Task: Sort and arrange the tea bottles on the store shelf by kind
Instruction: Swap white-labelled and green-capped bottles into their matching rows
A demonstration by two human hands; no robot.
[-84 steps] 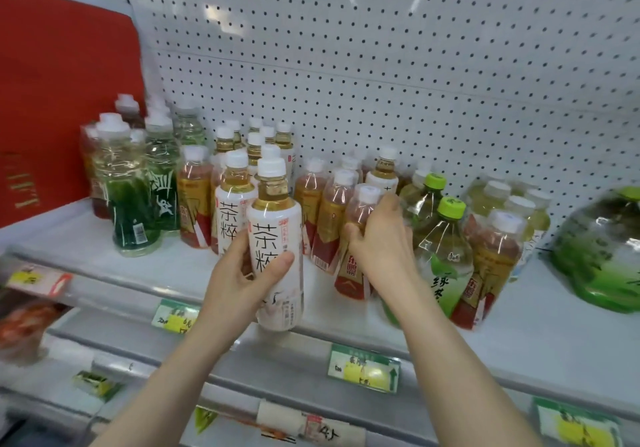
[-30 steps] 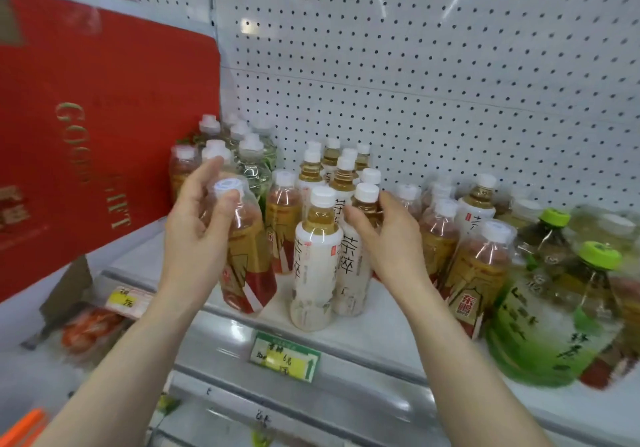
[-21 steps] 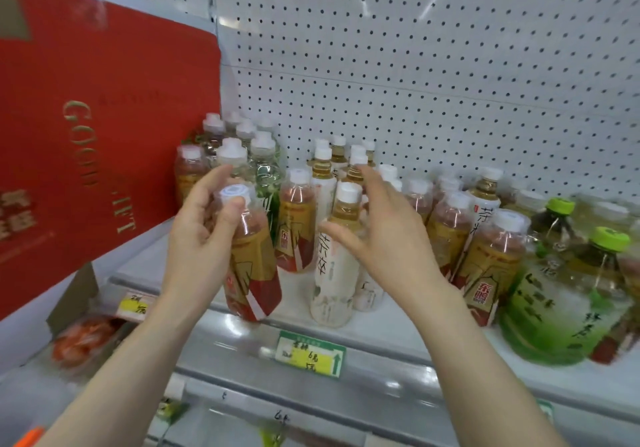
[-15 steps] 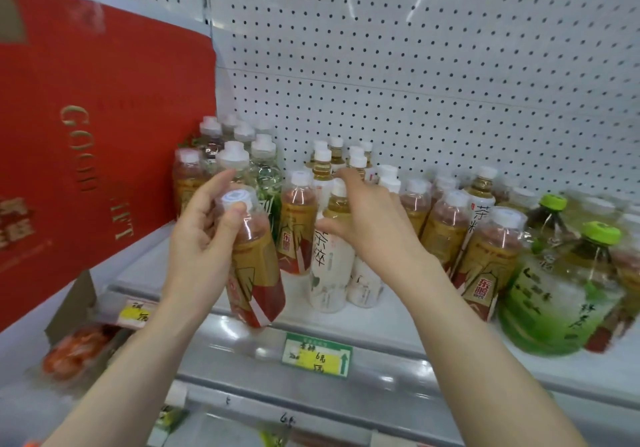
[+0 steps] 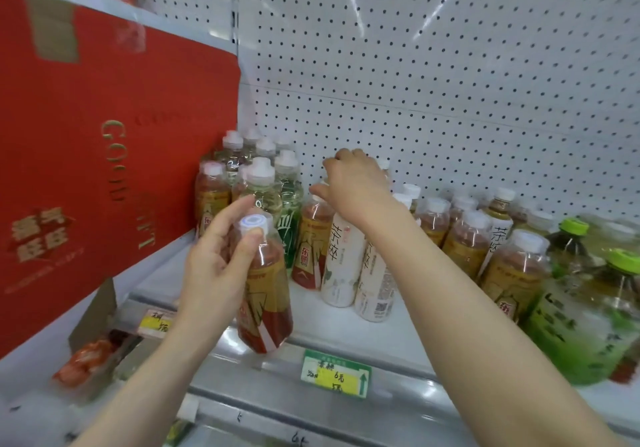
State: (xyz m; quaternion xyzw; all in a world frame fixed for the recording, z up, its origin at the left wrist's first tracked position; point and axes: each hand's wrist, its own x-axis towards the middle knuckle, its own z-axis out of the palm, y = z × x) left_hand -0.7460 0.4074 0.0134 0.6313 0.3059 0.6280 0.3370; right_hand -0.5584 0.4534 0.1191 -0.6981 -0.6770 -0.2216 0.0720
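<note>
My left hand (image 5: 216, 266) grips a red-and-gold labelled tea bottle (image 5: 266, 294) by its neck, holding it tilted over the shelf's front edge. My right hand (image 5: 353, 183) reaches back over the white-labelled tea bottles (image 5: 341, 266), fingers curled on the tops of bottles in the rear row; what it holds is hidden. More red-and-gold bottles (image 5: 464, 249) stand to the right. Clear green-labelled bottles (image 5: 263, 186) stand at the back left. Big green-capped tea bottles (image 5: 588, 315) fill the far right.
A large red gift box (image 5: 97, 155) stands against the left end of the shelf (image 5: 346, 328). White pegboard (image 5: 433, 65) backs the shelf. A green-yellow price tag (image 5: 336, 374) hangs on the front rail. A lower shelf with an orange packet (image 5: 86, 360) lies below left.
My right hand let go of the front white bottles and moved up and back over the rear row. My left hand kept the red-and-gold bottle, drifting slightly toward the front edge.
</note>
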